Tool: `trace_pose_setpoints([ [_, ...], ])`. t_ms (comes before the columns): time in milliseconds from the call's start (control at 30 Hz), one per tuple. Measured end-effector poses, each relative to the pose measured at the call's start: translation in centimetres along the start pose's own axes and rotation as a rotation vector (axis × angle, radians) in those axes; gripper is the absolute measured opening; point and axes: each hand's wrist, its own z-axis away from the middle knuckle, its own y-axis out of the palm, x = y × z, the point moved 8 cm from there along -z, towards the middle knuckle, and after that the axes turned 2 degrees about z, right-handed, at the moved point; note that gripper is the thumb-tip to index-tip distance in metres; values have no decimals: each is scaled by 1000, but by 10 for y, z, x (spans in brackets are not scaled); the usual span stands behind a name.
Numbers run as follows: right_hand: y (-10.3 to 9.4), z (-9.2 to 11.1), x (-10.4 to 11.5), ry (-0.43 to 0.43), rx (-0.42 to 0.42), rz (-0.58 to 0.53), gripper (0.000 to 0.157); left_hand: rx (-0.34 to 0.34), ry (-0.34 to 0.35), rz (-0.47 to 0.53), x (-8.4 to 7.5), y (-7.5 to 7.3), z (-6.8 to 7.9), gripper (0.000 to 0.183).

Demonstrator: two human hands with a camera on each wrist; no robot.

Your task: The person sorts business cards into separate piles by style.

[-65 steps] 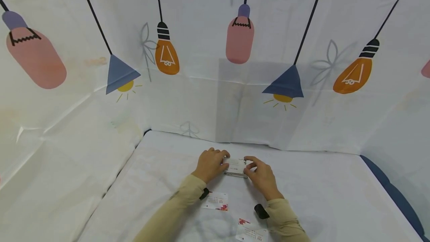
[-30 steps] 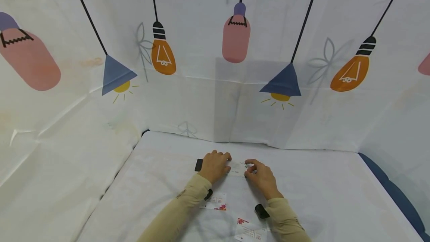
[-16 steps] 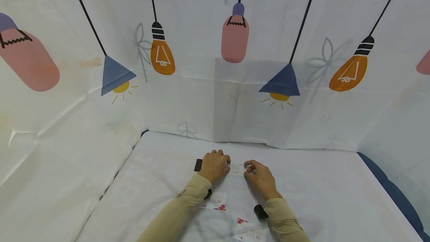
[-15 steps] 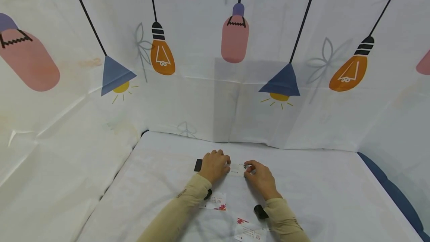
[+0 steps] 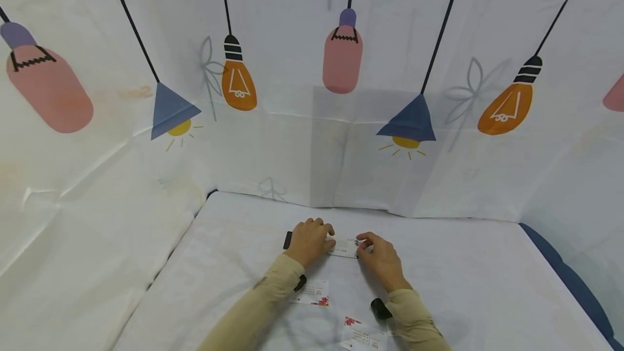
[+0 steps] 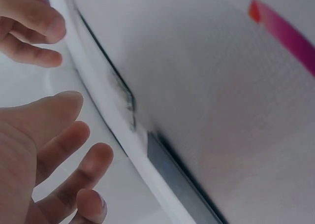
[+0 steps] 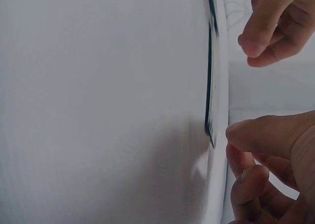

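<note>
A white card (image 5: pixel 345 248) with fine print and a green leaf pattern lies on the white table between the two hands. Its edge shows dark in the right wrist view. My left hand (image 5: pixel 310 241) hovers at the card's left end, fingers relaxed and apart; the left wrist view shows a gap between its thumb (image 6: pixel 69 103) and the card. At the right end is my right hand (image 5: pixel 382 261), its loosely bent fingers holding nothing and its thumb (image 7: pixel 246 133) just off the card's corner. A dark flat rectangular piece (image 6: pixel 179 182) lies beside the left hand, partly hidden by it in the head view.
Nearer the body lie two white cards with red floral corners, one card (image 5: pixel 312 292) by the left wrist, the other card (image 5: pixel 363 335) by the right forearm. A white sheet wall (image 5: pixel 273 150) printed with lamps stands behind the table's far edge.
Earlier the hands held the card over a thicker pale base; the dark piece then came into view left of the left hand. Now the card lies lower and the fingers have drawn slightly off it.
</note>
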Motion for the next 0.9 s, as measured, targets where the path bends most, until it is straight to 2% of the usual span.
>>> trace_pose_setpoints([
  [267,1,5,3,-38,-4,-7,25,-32,35,67,-3,-15,10,21],
  [433,2,6,5,-34,-4,-9,25,-30,33,97,1,-20,20,22],
  [667,3,8,9,-43,4,-14,26,-37,53,82,9,-23,35,22],
  [800,3,8,10,-43,7,-27,27,-18,59,86,12,-25,44,23],
  [900,5,10,12,-47,16,-43,27,38,50,109,13,-23,52,24],
])
